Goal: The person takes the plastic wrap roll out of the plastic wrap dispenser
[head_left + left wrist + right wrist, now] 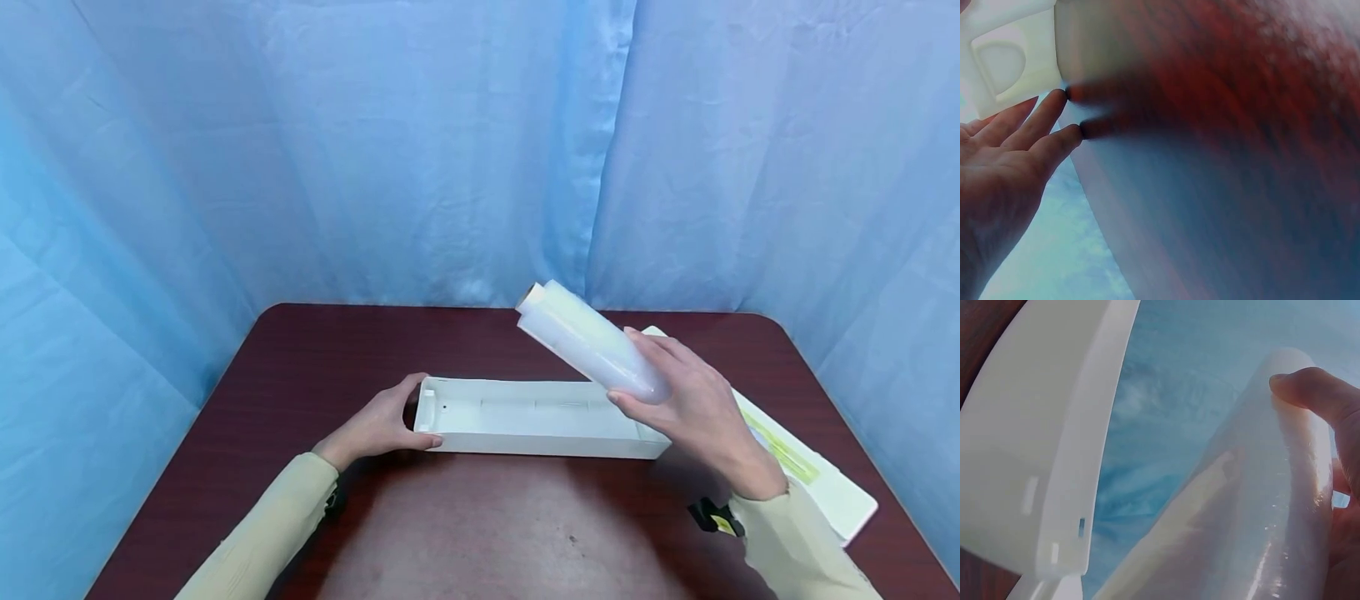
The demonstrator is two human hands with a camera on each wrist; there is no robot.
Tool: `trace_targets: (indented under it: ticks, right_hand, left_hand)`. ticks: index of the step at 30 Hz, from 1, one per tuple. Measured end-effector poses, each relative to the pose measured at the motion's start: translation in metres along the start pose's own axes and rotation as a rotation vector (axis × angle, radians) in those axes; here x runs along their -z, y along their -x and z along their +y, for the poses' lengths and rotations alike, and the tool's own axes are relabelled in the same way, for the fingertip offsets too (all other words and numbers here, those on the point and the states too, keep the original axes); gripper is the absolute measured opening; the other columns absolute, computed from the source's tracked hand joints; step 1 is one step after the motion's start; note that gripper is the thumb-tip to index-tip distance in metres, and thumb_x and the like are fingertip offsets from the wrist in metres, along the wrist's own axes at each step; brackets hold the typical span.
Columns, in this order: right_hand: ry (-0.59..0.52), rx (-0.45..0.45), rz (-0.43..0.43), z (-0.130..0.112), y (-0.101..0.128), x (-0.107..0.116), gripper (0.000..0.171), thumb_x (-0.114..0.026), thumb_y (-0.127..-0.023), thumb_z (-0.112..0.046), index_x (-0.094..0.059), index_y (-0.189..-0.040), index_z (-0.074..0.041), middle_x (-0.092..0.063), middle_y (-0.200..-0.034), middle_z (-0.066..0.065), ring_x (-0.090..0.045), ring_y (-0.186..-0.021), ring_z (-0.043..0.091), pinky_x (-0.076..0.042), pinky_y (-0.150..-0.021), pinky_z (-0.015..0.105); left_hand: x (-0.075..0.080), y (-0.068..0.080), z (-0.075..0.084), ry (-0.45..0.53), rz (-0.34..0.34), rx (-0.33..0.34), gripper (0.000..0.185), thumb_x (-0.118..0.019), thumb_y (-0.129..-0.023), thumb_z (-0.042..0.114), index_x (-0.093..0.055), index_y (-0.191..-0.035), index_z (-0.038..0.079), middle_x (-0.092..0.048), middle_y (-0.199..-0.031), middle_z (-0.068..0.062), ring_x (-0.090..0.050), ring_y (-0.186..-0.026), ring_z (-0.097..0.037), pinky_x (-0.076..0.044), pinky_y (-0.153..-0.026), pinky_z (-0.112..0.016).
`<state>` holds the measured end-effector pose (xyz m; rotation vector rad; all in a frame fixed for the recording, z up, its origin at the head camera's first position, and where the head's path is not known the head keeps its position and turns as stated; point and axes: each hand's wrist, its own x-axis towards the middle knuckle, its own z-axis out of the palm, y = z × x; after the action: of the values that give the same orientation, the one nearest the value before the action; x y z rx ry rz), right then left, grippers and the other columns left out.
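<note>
A long white open-topped box (pixel 525 447), like a cling film dispenser, lies crosswise on the table. My left hand (pixel 378 423) grips its left end, thumb on the near wall and fingers round the far side. In the left wrist view, the box's end wall (pixel 1029 69) shows a rounded recess, with fingertips close to the tabletop. Held in my right hand (pixel 697 408) is a roll of cling film (pixel 588 342), tilted up to the left above the box's right part. The paper core sticks out at its far end. In the right wrist view, the thumb (pixel 1310 390) presses on the film.
A white lid (pixel 832 492) with a green label lies slanted on the table at the right, partly hidden behind my right hand and forearm. The dark red-brown table (pixel 337 350) has rounded far corners. Blue curtains (pixel 450 167) hang behind and at both sides.
</note>
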<state>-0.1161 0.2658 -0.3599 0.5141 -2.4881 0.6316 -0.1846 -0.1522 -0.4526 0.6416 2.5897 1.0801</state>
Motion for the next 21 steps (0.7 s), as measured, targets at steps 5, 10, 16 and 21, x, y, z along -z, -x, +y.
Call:
trace_targets:
  ticks: [5,10,16,21]
  right_hand:
    - [-0.007,-0.053,-0.009,0.004,0.006,0.003,0.079,-0.092,-0.073,-0.022,-0.061,-0.144,-0.01,-0.063,-0.132,0.011,-0.062,-0.096,0.028,-0.048,-0.071,0.049]
    - [-0.018,-0.101,-0.012,0.011,0.012,0.006,0.079,-0.091,-0.076,-0.022,-0.059,-0.148,-0.014,-0.065,-0.127,0.008,-0.061,-0.095,0.025,-0.047,-0.072,0.046]
    - [-0.017,-0.144,-0.019,0.023,0.018,0.01,0.081,-0.091,-0.077,-0.021,-0.056,-0.15,-0.014,-0.065,-0.128,0.011,-0.06,-0.1,0.027,-0.045,-0.075,0.048]
    - [-0.01,-0.18,-0.037,0.034,0.022,0.012,0.079,-0.09,-0.079,-0.022,-0.056,-0.148,-0.006,-0.063,-0.126,0.019,-0.059,-0.099,0.033,-0.046,-0.072,0.052]
  left_hand:
    - [0.002,0.001,-0.004,0.013,-0.002,0.003,0.106,-0.089,-0.079,0.046,-0.033,-0.158,0.003,-0.055,-0.146,-0.011,-0.058,-0.128,-0.025,-0.049,-0.102,-0.046]
    - [0.003,0.002,-0.007,0.02,-0.003,0.003,0.107,-0.089,-0.079,0.045,-0.032,-0.158,0.001,-0.053,-0.148,-0.013,-0.057,-0.131,-0.028,-0.049,-0.104,-0.048]
    - [0.006,0.004,-0.007,0.016,-0.009,-0.003,0.105,-0.089,-0.079,0.046,-0.034,-0.157,0.002,-0.056,-0.145,-0.012,-0.059,-0.126,-0.025,-0.049,-0.101,-0.047]
    - [0.008,0.004,-0.008,0.001,-0.006,0.0,0.103,-0.089,-0.079,0.046,-0.035,-0.157,0.003,-0.058,-0.142,-0.012,-0.059,-0.124,-0.024,-0.049,-0.101,-0.047]
